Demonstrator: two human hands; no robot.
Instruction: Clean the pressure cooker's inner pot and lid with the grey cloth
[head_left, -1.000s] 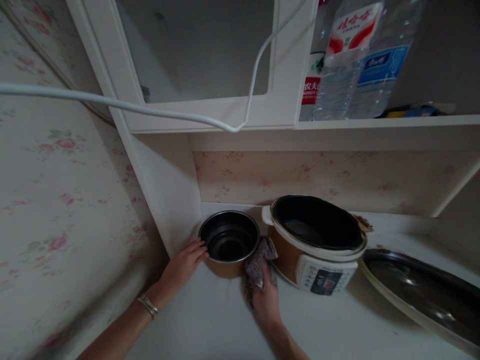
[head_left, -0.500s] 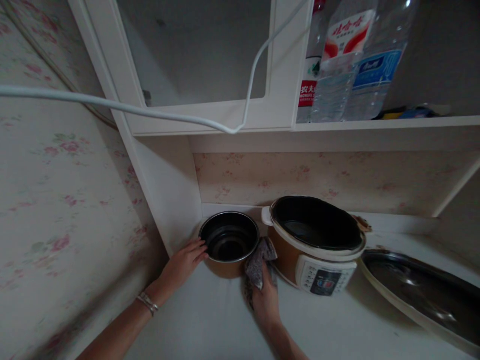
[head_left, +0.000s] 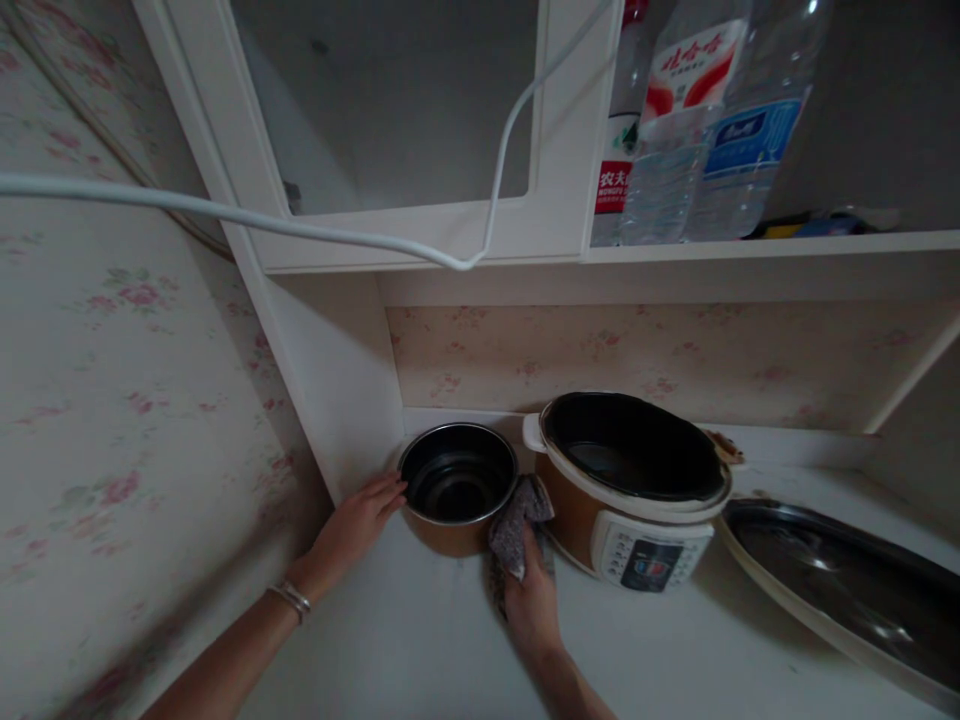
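Note:
A round pot, gold-brown outside and black inside, stands upright on the white counter. At its left side is my left hand, fingers stretched out toward the rim and holding nothing; whether the fingertips touch the pot I cannot tell. My right hand grips a grey patterned cloth, which lies against the pot's right side, in the gap beside the cooker. The electric cooker has a brown body, a white rim and a control panel, and its lid is off.
A large dark lid with a pale rim lies to the cooker's right. Above the counter hangs a white cabinet, with plastic bottles on its shelf. A white cable crosses in front of the cabinet. Floral wallpaper covers the left wall.
My left hand has shifted slightly left, away from the pot's rim. My right hand and the cloth stay almost in place, as does the pot.

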